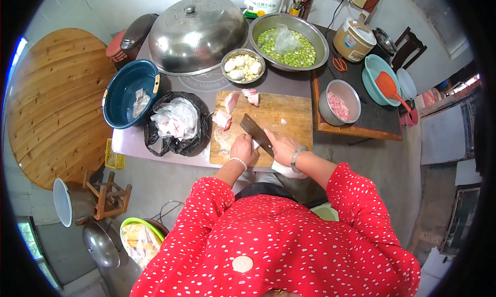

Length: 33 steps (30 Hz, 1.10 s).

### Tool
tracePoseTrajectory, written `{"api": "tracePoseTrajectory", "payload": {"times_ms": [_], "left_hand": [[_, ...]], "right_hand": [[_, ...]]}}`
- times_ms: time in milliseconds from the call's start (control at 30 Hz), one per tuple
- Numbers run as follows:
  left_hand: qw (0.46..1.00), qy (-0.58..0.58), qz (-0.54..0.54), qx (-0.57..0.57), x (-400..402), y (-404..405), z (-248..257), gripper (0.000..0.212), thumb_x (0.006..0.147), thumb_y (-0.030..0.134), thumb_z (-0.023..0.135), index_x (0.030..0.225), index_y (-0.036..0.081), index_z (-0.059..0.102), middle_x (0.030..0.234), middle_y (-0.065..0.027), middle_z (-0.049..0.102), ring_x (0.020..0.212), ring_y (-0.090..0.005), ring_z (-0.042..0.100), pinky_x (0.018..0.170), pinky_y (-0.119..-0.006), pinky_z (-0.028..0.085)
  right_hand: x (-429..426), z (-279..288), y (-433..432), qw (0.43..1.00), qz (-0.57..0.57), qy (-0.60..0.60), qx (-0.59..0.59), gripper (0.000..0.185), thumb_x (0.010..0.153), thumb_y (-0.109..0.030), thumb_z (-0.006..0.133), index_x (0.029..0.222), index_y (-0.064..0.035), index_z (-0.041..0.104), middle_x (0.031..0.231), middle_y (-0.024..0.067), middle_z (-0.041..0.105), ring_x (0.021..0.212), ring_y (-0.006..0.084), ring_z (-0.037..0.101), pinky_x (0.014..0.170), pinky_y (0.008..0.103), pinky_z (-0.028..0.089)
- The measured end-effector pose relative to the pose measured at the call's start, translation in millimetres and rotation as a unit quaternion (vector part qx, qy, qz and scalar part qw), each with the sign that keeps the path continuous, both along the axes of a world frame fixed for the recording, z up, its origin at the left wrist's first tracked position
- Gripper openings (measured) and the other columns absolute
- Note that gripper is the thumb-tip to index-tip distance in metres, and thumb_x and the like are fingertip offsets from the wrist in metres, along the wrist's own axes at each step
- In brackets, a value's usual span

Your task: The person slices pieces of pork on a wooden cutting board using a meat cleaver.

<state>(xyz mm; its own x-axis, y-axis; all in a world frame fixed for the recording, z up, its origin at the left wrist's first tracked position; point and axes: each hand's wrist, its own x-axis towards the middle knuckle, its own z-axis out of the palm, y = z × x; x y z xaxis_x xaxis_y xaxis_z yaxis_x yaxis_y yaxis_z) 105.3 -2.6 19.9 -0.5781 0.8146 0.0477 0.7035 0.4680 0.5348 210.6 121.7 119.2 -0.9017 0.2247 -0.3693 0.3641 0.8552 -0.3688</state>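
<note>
A wooden cutting board (292, 105) lies at the front of the table. My right hand (285, 148) grips a cleaver (254, 131), its dark blade angled up and left across the board. Beside the blade, my left hand (245, 149) presses on a pale piece of meat (255, 144), mostly hidden under the fingers. Chunks of raw meat (222, 119) rest on the board's left side, with another slab (231, 102) and smaller cuts (252, 97) behind. One small scrap (283, 121) sits right of the blade. Below my right wrist is a white cloth (286, 170).
Left of the board stand a black plastic bag (197, 140) with meat in it and a blue basin (116, 103). Behind are a domed steel lid (193, 33), a bowl of garlic and eggs (254, 76), and a basin of green beans (267, 62). Rightward is a pot of minced meat (338, 107).
</note>
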Motion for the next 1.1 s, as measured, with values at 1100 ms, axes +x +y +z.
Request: {"api": "tracePoseTrajectory", "payload": {"times_ms": [1100], "left_hand": [[1.000, -0.018, 0.016, 0.000, -0.6, 3.4, 2.4, 0.028, 0.062, 0.016, 0.060, 0.082, -0.003, 0.053, 0.083, -0.0206, 0.054, 0.080, -0.0351, 0.052, 0.070, -0.040, 0.045]], "right_hand": [[-18.3, -27.4, -26.8, 0.998, 0.011, -0.054, 0.030, 0.068, 0.078, -0.012, 0.040, 0.135, -0.0070, 0.004, 0.082, 0.0213, 0.061, 0.070, 0.0340, 0.060, 0.064, 0.0445, 0.046]]}}
